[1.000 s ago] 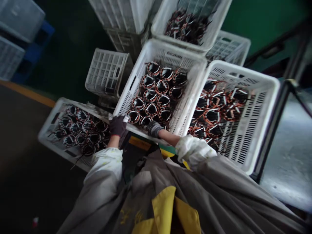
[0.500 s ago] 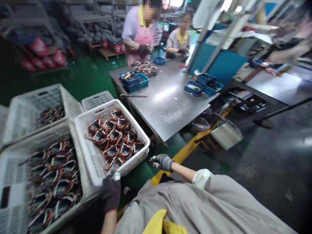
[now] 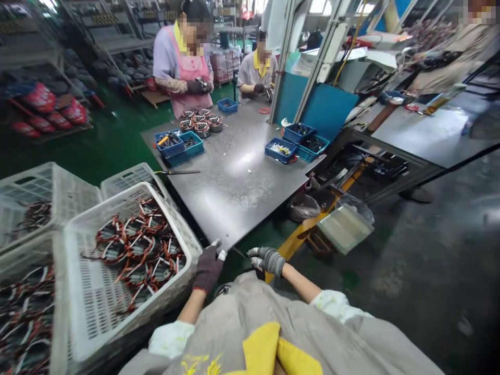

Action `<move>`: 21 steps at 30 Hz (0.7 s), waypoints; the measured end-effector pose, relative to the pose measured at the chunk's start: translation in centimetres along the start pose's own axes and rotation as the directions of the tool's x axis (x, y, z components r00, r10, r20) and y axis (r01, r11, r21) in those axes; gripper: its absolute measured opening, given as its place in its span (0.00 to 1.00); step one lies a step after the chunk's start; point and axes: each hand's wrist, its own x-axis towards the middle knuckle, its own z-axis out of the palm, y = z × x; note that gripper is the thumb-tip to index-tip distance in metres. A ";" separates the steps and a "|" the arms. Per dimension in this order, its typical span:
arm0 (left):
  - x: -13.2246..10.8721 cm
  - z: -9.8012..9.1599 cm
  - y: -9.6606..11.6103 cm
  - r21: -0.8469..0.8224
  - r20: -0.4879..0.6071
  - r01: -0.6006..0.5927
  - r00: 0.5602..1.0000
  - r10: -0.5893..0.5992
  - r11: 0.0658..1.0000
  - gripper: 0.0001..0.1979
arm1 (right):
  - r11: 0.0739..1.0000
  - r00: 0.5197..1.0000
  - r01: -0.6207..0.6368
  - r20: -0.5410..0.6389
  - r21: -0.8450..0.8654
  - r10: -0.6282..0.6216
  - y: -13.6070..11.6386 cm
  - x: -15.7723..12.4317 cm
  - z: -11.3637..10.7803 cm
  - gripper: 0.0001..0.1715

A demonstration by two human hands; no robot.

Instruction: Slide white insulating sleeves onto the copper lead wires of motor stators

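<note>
My left hand, in a dark glove with pale fingertips, is at the near corner of the metal table, beside the right rim of a white plastic crate. Its thumb and forefinger are apart, with nothing seen between them. My right hand, in a grey glove, hangs in front of my body to the right of that corner. Its fingers are loosely bent and apart, and no held thing shows. Inside the white crate lie several motor stators with copper-coloured windings and white leads.
More crates of stators stand at the left. On the table are blue bins, teal and blue bins, a group of stators and a thin dark tool. Co-workers stand beyond. A box sits low at right.
My left hand has left the crate's near rim and moved up and right to the table corner. The view has turned, so the crates and table appear farther left. My right hand remains in front of me.
</note>
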 end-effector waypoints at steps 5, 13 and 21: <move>7.7 0.9 4.2 -0.132 0.059 0.188 0.982 -0.181 0.973 0.28 | 0.991 0.997 -0.034 0.060 -0.128 0.042 2.6 4.2 -9.1 0.22; 27.1 1.8 17.4 0.006 0.164 0.163 0.973 -0.162 0.987 0.27 | 0.975 0.976 -0.213 0.038 -0.062 0.215 10.0 6.7 -19.3 0.21; 41.5 4.5 26.5 0.188 0.136 0.156 0.974 -0.183 0.970 0.26 | 0.982 0.970 -0.183 0.154 -0.052 0.189 16.1 8.1 -22.6 0.22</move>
